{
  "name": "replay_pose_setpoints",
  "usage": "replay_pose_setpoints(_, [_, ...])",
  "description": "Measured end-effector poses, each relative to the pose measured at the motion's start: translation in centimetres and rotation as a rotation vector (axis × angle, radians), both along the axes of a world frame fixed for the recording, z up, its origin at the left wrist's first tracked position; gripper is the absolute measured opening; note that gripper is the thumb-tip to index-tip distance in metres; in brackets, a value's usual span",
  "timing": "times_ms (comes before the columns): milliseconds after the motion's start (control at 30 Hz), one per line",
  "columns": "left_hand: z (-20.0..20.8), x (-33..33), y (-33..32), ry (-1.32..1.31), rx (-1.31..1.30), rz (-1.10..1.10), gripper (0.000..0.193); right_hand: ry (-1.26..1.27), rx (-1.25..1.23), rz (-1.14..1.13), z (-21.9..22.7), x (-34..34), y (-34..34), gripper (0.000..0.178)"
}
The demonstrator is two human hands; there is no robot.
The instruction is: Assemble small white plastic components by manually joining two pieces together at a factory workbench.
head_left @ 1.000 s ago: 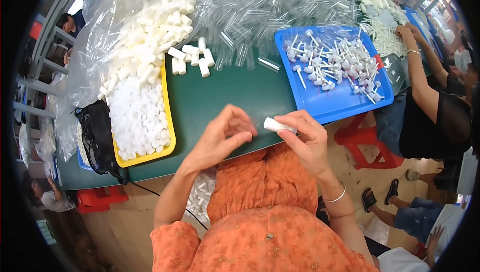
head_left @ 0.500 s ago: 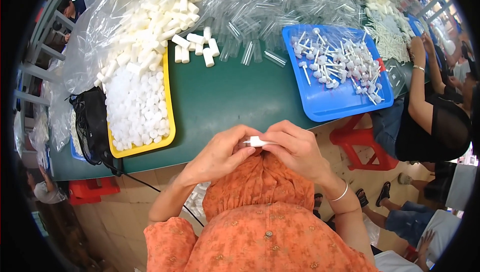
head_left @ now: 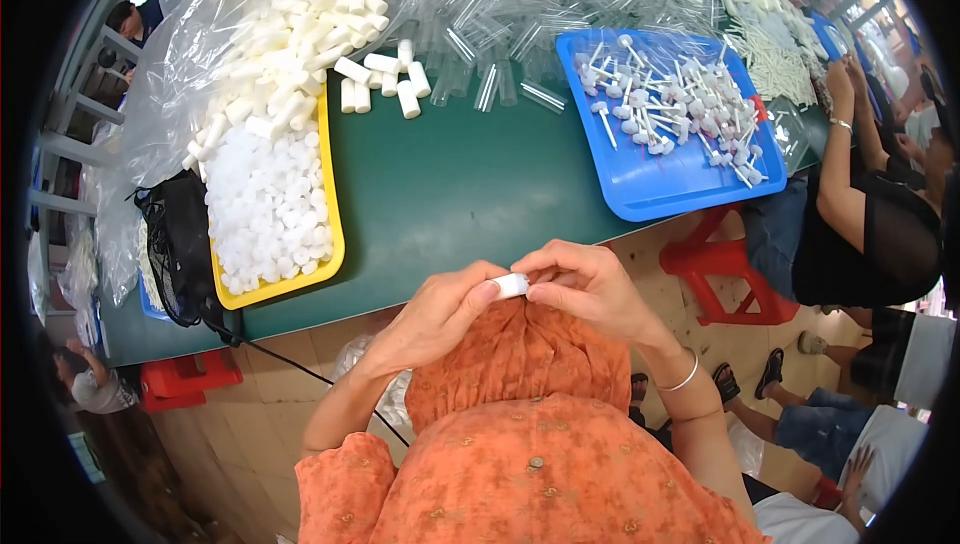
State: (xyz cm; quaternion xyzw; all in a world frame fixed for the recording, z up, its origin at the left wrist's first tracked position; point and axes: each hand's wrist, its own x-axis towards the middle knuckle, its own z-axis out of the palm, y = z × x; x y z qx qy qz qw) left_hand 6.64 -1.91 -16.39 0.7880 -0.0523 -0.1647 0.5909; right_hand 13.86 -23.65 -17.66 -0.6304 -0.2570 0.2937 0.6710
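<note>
— Left hand [head_left: 440, 309] and right hand [head_left: 590, 289] meet over the lap of a person in an orange dress [head_left: 530, 444], just off the worktop's [head_left: 450, 184] near edge; what sits between them?

— One small white cap [head_left: 511, 286], pinched from both sides: left thumb and fingertips closed on its end from 9 o'clock, right fingers curled narrow around it from 3 o'clock

— And on the green worktop?

— At 10 o'clock from the hands, a yellow tray [head_left: 330, 214] filled with white round caps, a heap of white cylinders [head_left: 300, 44] spilling from a clear bag above it. At 12 o'clock, loose clear tubes [head_left: 520, 14]. At 1 o'clock, a blue tray [head_left: 650, 184] of white stick-like parts, overhanging the worktop's edge

— Anyone else in view?

— At 3 o'clock, another person in dark clothes [head_left: 880, 234] sits beside the worktop, an arm reaching up along it; red stools [head_left: 720, 274] stand on the floor below. A black bag [head_left: 180, 244] rests at 9 o'clock, just beside the yellow tray
</note>
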Motion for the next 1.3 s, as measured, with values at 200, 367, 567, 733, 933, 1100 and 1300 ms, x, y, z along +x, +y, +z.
replay_pose_setpoints(200, [0.5, -0.7, -0.9, -0.064, 0.112, -0.048, 0.021, 0.186, 0.063, 0.043, -0.8, -0.1, -0.6, 0.016])
replay_pose_setpoints(367, [-0.4, -1.8, -1.6, -0.18, 0.162, -0.036, 0.018, 0.023, -0.006, 0.108, -0.8, -0.7, -0.7, 0.015])
replay_pose_setpoints(567, [-3.9, -3.5, -2.8, 0.309, -0.455, 0.033, 0.017, 0.16, 0.007, -0.217, -2.7, -5.1, -1.7, 0.026])
replay_pose_setpoints(733, [-7.1, -2.4, -6.2, 0.39, -0.555, 0.417, 0.021, 0.464, 0.143, -0.442, -7.2, -9.6, 0.5, 0.028])
replay_pose_setpoints(933, [-5.5, -0.8, -6.8, 0.721, -0.49, 0.487, 0.027, 0.899, 0.382, -0.445, -6.0, -9.0, 2.7, 0.031])
replay_pose_setpoints(1100, [-5.6, -0.1, -6.5, 0.613, -0.785, 0.484, 0.033, 1.11, 0.5, -0.49, -5.3, -8.2, 3.0, 0.025])
replay_pose_setpoints(1300, [-6.4, -0.7, -6.4, 0.573, -0.837, 0.504, 0.032, 1.234, 0.468, -0.257, -4.6, -6.6, 0.9, 0.033])
